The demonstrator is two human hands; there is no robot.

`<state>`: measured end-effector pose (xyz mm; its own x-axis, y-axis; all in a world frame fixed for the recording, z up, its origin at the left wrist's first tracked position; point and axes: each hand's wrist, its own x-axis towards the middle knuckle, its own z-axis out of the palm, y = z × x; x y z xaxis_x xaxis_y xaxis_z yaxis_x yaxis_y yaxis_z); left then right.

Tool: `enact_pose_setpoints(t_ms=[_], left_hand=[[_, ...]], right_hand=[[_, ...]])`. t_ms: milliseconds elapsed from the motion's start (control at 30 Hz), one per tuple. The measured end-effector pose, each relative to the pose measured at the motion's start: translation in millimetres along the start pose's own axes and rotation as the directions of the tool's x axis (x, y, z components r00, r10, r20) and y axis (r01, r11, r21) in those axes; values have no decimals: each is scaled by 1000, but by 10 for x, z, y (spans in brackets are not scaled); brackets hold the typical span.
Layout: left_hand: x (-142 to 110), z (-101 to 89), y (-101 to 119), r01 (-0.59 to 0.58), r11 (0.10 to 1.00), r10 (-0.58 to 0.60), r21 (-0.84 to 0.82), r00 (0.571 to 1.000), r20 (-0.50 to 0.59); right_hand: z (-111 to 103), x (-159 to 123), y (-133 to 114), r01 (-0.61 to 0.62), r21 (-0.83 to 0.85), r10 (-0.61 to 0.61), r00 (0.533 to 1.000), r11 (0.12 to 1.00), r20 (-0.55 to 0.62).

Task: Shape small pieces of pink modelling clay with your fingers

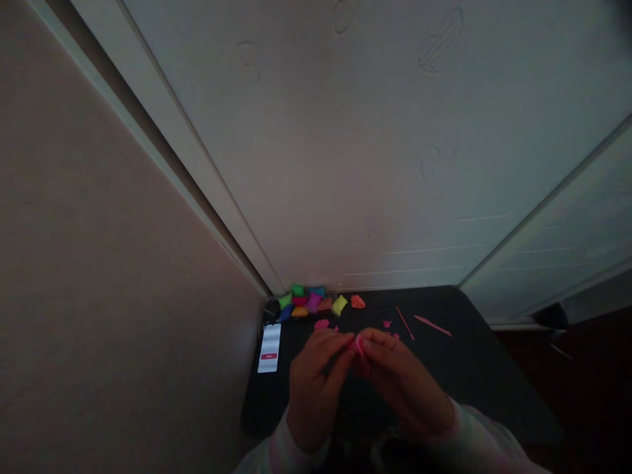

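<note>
Over the dark table [474, 368], a small piece of bright pink modelling clay [359, 343] is pinched between the fingertips of both hands. My left hand [316, 382] grips it from the left with thumb and forefinger. From the right, my right hand [402, 378] closes its fingers on the same piece; part of the clay is hidden behind them. Just beyond the hands lie a pink clay lump [321, 324] and smaller pink bits [387, 324]. A thin reddish stick [405, 323] and a pink pointed modelling tool [433, 325] rest to the right.
Several coloured clay packets [313, 303] are bunched along the back left edge, with a yellow packet [340, 305] and an orange clay lump [358, 301] beside them. A phone [269, 349] with a lit screen lies at the left. A white panel [320, 164] rises behind the table.
</note>
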<state>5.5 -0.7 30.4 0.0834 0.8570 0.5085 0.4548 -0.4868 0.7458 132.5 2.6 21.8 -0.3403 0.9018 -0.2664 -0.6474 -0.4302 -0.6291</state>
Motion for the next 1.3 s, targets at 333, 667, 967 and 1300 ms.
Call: enact_pose_setpoints(t_ms=[333,667,967,1300], left_hand=[[4,8,-4,224,963,-221,-152,974,37],[2,41,-34,431,866,-402,-255,902,157],[-13,51,-27,237,961,-231,-140,971,59],[-30,31,-51,119,991,-120,-62,993,-15]], right_hand=[[-15,6,-4,1,-54,-2,1000,999,-25],[-105,25,-25,140,-278,-157,987,950,-41],[-143,48,-92,187,-407,-190,981,894,34],[-93,49,-89,177,-337,-170,984,925,50]])
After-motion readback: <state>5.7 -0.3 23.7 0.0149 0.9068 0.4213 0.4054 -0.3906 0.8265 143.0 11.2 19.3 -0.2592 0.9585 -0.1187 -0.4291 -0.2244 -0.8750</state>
